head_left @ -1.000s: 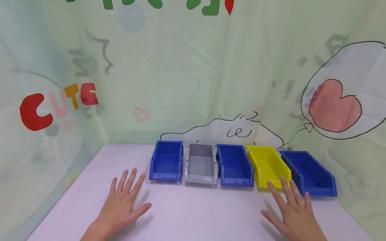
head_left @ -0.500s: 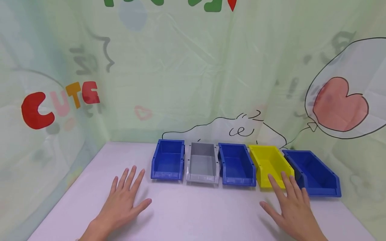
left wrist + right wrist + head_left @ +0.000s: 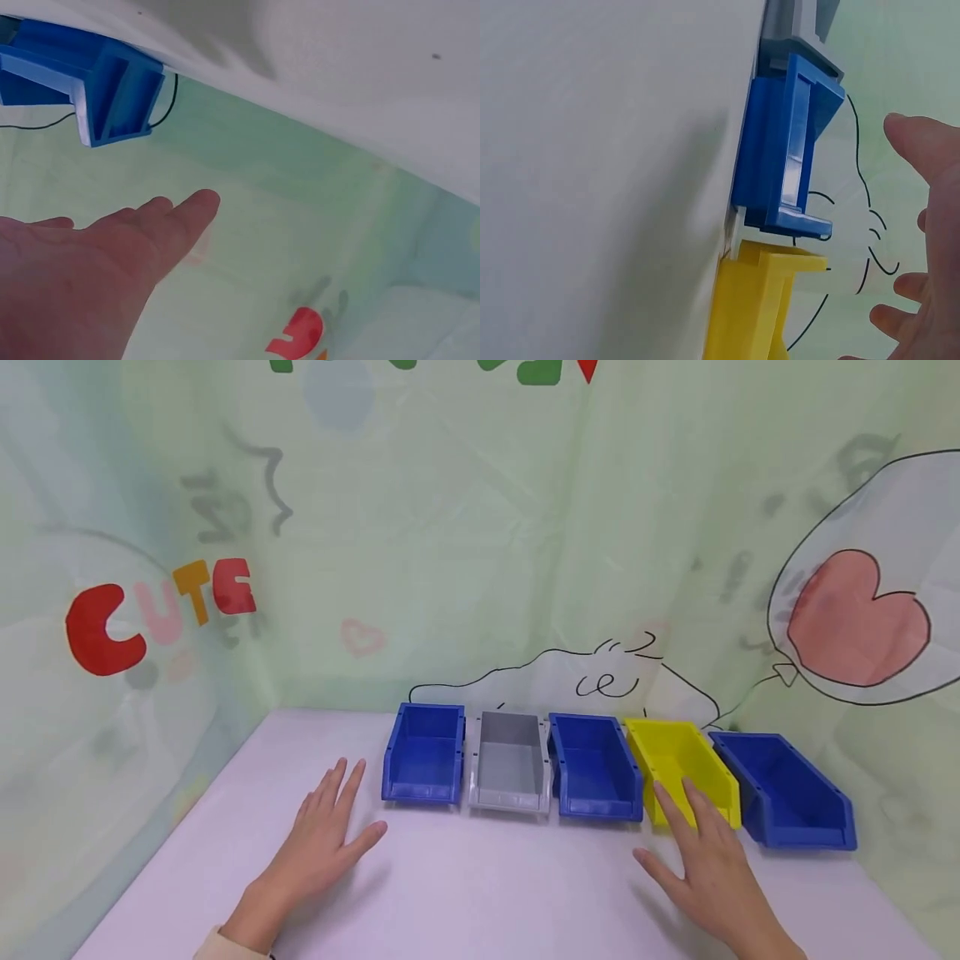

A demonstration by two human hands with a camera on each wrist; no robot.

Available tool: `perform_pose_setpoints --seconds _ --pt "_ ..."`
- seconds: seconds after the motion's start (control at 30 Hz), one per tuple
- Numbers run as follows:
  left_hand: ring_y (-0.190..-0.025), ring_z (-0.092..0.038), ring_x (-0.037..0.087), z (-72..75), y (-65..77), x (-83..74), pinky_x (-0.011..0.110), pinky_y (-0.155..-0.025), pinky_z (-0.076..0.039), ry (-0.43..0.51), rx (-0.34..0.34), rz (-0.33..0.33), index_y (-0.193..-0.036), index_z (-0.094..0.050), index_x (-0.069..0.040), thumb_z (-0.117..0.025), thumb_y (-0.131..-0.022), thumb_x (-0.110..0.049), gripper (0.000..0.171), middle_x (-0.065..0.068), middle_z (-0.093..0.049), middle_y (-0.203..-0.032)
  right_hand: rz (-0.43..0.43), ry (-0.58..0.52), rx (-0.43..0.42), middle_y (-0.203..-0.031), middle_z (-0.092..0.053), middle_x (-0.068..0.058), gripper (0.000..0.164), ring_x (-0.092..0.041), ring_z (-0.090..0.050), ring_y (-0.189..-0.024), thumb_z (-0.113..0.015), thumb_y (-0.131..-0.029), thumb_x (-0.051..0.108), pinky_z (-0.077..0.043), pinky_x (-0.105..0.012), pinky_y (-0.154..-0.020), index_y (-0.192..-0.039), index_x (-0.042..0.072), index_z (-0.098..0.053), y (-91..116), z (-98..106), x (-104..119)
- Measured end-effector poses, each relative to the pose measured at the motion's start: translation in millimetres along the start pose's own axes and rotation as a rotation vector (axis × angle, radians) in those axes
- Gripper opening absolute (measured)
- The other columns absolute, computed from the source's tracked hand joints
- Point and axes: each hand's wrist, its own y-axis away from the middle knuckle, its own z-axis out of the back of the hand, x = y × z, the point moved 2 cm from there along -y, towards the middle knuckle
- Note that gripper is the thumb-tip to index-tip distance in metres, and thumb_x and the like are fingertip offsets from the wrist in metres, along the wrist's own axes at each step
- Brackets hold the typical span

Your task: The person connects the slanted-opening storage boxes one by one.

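Note:
My left hand (image 3: 318, 843) hovers above the table at the left with its fingers extended and thumb spread, holding nothing. Nearest to it stands the leftmost blue bin (image 3: 424, 756), also seen in the left wrist view at the upper left. My right hand (image 3: 708, 868) is raised over the table at the right, fingers spread, and its fingertips overlap the front of the yellow bin (image 3: 686, 760) in the head view. Between the hands stand a grey bin (image 3: 512, 764) and a middle blue bin (image 3: 596, 768). Another blue bin (image 3: 787, 793) sits at the far right, turned slightly.
The bins stand in a row along the back of the white table (image 3: 495, 893). Behind and beside it hangs a pale green curtain (image 3: 465, 543) printed with letters, a balloon and line drawings.
Both hands have shifted slightly: the left has turned and risen a little, the right has moved a little to the left. The head view has drifted slightly. The bins stay in place.

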Motion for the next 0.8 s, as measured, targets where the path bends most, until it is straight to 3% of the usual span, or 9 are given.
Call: perform_pose_setpoints --seconds 0.17,0.37,0.63,0.8 --pt "-0.156 -0.021 0.048 -3.1 -12.3 1.5 0.074 -0.119 -0.025 0.000 -0.012 0.001 -0.166 -0.019 -0.014 -0.057 -0.100 -0.057 0.088 0.024 -0.018 -0.171 0.048 -0.020 -0.039 -0.163 -0.024 -0.033 0.098 -0.060 -0.036 -0.135 -0.077 -0.090 0.047 -0.035 -0.085 -0.097 -0.166 0.024 -0.021 -11 -3 5" --pt "-0.156 -0.021 0.047 -8.2 -19.8 1.5 0.073 -0.119 -0.026 -0.027 -0.012 -0.006 -0.166 -0.018 -0.015 -0.057 -0.099 -0.059 0.089 0.023 -0.017 -0.171 0.076 -0.059 -0.059 -0.161 -0.028 -0.034 0.100 -0.060 -0.040 -0.133 -0.080 -0.088 0.043 -0.038 -0.083 -0.096 -0.166 0.024 -0.021 -17 -8 13" --pt "-0.157 -0.019 0.047 -14.6 -36.8 -3.2 0.070 -0.122 -0.024 0.033 0.023 0.036 -0.167 -0.014 -0.017 -0.056 -0.099 -0.060 0.091 0.020 -0.013 -0.173 0.015 -0.088 0.026 -0.166 -0.019 -0.031 0.098 -0.059 -0.034 -0.138 -0.078 -0.090 0.045 -0.037 -0.083 -0.098 -0.166 0.022 -0.020 -22 -9 19" --pt "-0.158 -0.017 0.045 -15.1 -41.4 0.2 0.068 -0.124 -0.022 0.032 0.047 0.078 -0.167 -0.011 -0.016 -0.054 -0.100 -0.061 0.091 0.020 -0.011 -0.173 0.033 -0.102 0.026 -0.165 -0.021 -0.031 0.097 -0.059 -0.034 -0.139 -0.079 -0.090 0.042 -0.039 -0.082 -0.098 -0.166 0.022 -0.022 -26 -13 24"
